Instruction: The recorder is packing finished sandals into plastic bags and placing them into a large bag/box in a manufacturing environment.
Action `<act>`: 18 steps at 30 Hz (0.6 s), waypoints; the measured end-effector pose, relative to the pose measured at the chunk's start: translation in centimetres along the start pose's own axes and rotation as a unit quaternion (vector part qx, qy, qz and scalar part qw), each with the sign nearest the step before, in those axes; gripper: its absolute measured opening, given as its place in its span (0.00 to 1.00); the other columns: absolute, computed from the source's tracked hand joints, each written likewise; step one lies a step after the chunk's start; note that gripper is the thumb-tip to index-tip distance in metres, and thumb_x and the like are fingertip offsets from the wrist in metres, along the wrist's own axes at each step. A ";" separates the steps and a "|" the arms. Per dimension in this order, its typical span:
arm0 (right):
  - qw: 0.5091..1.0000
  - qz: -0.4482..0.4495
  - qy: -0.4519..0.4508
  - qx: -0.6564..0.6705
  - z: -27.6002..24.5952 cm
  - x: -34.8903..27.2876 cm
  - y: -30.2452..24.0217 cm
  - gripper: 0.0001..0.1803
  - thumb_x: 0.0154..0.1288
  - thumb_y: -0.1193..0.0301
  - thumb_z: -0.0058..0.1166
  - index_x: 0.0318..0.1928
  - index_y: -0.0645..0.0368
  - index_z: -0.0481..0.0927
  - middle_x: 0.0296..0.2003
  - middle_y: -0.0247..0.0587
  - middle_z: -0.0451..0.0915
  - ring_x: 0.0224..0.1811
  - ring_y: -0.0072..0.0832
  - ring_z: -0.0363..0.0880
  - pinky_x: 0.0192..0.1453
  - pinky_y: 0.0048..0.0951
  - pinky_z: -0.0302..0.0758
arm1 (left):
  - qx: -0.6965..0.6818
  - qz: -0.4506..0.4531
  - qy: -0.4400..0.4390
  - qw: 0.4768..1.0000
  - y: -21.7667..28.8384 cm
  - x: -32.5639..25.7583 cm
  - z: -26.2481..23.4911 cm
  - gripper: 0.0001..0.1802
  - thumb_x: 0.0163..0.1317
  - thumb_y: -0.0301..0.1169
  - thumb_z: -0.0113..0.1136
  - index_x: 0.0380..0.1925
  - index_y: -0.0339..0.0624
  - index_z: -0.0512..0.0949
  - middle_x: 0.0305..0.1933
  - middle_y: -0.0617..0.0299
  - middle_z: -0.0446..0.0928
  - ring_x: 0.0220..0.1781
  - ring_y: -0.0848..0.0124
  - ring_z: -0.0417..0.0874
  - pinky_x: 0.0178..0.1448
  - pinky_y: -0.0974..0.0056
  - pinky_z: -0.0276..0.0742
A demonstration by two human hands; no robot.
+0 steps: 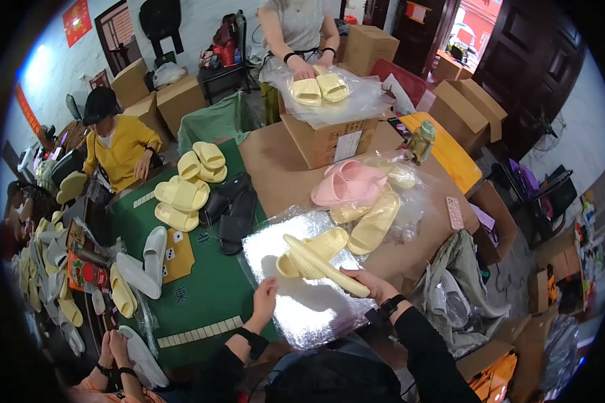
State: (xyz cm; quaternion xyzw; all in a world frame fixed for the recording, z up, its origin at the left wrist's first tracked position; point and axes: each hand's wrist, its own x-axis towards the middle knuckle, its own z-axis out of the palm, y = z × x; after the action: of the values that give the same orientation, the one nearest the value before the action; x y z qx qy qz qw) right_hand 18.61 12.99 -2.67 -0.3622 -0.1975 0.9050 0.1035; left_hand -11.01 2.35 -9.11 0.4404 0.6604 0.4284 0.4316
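Note:
My right hand (373, 287) is closed round one end of a pale yellow slipper (319, 263), which is tilted on its side. Beneath and behind it is a second yellow slipper (324, 245), over a stack of shiny clear plastic bags (309, 319). My left hand (265, 299) is at the left edge of that stack, fingers curled together; whether anything is in them is too small to tell. Just beyond the bags, pink slippers (349, 183) and more yellow slippers (375, 220) lie on clear plastic. Black slippers (238, 218) rest to the left on a green mat (212, 295).
Yellow slipper pairs (181, 195) and white slippers (154, 252) lie on the mat. A person opposite handles yellow slippers (319, 88) on a cardboard box (329, 142). Another person in yellow (124, 148) sits at left. A jar (421, 142) and pink phone (456, 213) are at right.

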 end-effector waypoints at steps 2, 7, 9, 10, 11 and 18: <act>0.999 -0.004 -0.040 0.013 3.0 0.1 -0.4 0.22 0.70 0.60 0.39 0.58 0.60 0.68 0.21 0.27 0.66 0.14 0.15 0.62 0.13 0.16 0.60 | 0.009 0.025 -0.069 0.997 0.5 -1.2 0.7 0.19 0.62 0.29 0.54 0.52 0.33 0.68 0.48 0.52 0.75 0.46 0.67 0.77 0.50 0.65 0.74; 0.973 0.054 -0.184 0.129 3.8 2.5 0.1 0.24 0.70 0.62 0.34 0.62 0.61 0.61 0.19 0.30 0.61 0.13 0.15 0.57 0.12 0.16 0.56 | 0.038 -0.038 -0.069 0.996 -0.7 -2.2 3.7 0.28 0.57 0.35 0.62 0.53 0.31 0.66 0.49 0.47 0.74 0.48 0.62 0.77 0.49 0.63 0.75; 0.957 0.074 -0.235 0.152 4.2 2.5 0.8 0.23 0.69 0.64 0.34 0.60 0.63 0.63 0.19 0.32 0.61 0.13 0.15 0.60 0.12 0.15 0.57 | -0.086 -0.136 -0.042 0.986 -2.2 -1.8 4.7 0.36 0.53 0.40 0.66 0.55 0.29 0.62 0.51 0.45 0.72 0.50 0.61 0.76 0.50 0.62 0.74; 0.931 0.107 -0.287 0.201 1.3 3.1 2.2 0.22 0.69 0.64 0.37 0.58 0.64 0.65 0.21 0.35 0.66 0.15 0.17 0.64 0.12 0.16 0.58 | -0.114 -0.149 -0.040 0.981 -1.2 -1.5 5.7 0.38 0.53 0.41 0.66 0.56 0.29 0.60 0.51 0.46 0.71 0.51 0.61 0.75 0.51 0.61 0.74; 0.988 0.065 0.138 0.038 10.3 -0.9 0.7 0.21 0.68 0.64 0.39 0.56 0.64 0.67 0.26 0.38 0.72 0.19 0.21 0.71 0.15 0.16 0.63 | -0.145 -0.176 0.000 0.974 -1.7 -2.6 5.0 0.40 0.52 0.41 0.67 0.56 0.29 0.58 0.52 0.47 0.71 0.52 0.61 0.74 0.51 0.61 0.73; 0.907 0.191 -0.310 0.212 6.2 -1.3 2.7 0.20 0.68 0.61 0.40 0.50 0.66 0.66 0.20 0.33 0.60 0.16 0.14 0.63 0.16 0.15 0.58 | -0.397 -0.088 0.052 0.912 -3.2 -3.4 6.5 0.17 0.59 0.30 0.58 0.48 0.38 0.72 0.40 0.66 0.76 0.39 0.77 0.74 0.41 0.70 0.71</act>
State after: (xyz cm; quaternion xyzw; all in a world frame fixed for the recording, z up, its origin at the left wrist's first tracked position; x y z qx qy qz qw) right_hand 15.09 8.41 1.07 -0.0641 0.0497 0.9947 -0.0635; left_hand -4.68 -0.47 -13.18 0.1504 0.4937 0.6378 0.5717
